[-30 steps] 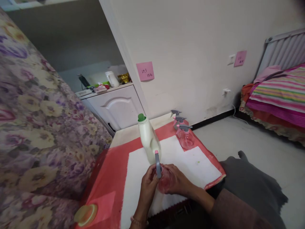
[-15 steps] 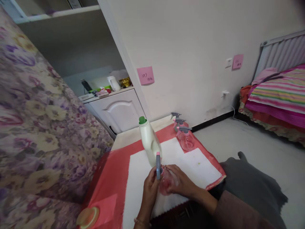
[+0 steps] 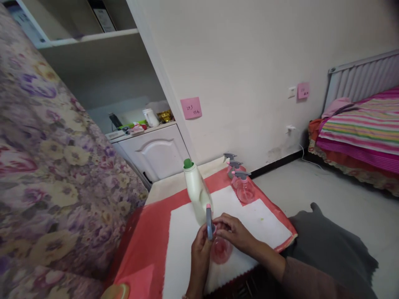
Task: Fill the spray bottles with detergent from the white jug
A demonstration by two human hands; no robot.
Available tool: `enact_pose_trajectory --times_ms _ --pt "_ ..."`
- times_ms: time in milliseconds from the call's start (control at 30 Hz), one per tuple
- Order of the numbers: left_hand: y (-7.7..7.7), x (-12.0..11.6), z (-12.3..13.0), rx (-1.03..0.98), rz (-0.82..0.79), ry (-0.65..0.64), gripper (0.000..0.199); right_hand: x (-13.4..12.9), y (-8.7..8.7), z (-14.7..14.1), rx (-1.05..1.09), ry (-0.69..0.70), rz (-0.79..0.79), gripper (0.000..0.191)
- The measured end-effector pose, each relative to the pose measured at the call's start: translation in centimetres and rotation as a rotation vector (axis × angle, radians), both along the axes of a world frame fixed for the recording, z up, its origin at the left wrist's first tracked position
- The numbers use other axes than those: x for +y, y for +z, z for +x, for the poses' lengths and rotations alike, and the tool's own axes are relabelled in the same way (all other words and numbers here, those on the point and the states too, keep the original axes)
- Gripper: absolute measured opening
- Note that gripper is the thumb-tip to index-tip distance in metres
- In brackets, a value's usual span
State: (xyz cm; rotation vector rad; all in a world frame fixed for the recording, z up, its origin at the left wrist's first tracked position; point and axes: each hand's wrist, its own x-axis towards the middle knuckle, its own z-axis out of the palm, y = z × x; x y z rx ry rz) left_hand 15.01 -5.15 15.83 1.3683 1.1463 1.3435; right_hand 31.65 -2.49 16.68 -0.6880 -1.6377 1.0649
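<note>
A clear pink spray bottle with a grey trigger head stands at the near part of the white cloth. My left hand is closed around the trigger head and neck from the left. From the right, the fingers of my right hand pinch the bottle's neck just under the head; the fingertips are partly hidden. Right behind the spray bottle stands a large pale-green jug with a green top.
More spray bottles are lined up along the table's back right edge. A red cloth lies beneath the white cloth. At the lower left sits a round container. A floral curtain hangs on the left; dark grey fabric is at right.
My right hand has shifted from the spray bottle's body up to its neck. The left hand keeps hold of the trigger head. The view has tilted slightly upward.
</note>
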Motion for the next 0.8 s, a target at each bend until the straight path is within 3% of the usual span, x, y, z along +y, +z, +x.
enact_pose_trajectory --times_ms 133,333,500,667,800 --pt "-0.5 0.4 0.0 -0.138 -0.030 0.007 0.047 0.3 0.9 0.5 -0.086 0.074 0.019 0.027" --pt "-1.0 0.4 -0.1 -0.173 -0.092 0.028 0.046 1.3 1.6 0.7 -0.149 0.107 -0.015 0.031" --pt "-1.3 0.8 -0.1 -0.241 -0.116 0.025 0.056 1.3 2.7 1.3 -0.183 0.163 0.034 0.035" --pt "-1.7 0.8 -0.1 -0.291 -0.129 -0.003 0.058 1.3 2.8 1.1 -0.036 0.397 -0.090 0.034" --pt "-1.9 0.8 -0.1 -0.324 -0.130 -0.027 0.053 1.9 1.5 0.4 0.081 0.406 -0.236 0.042"
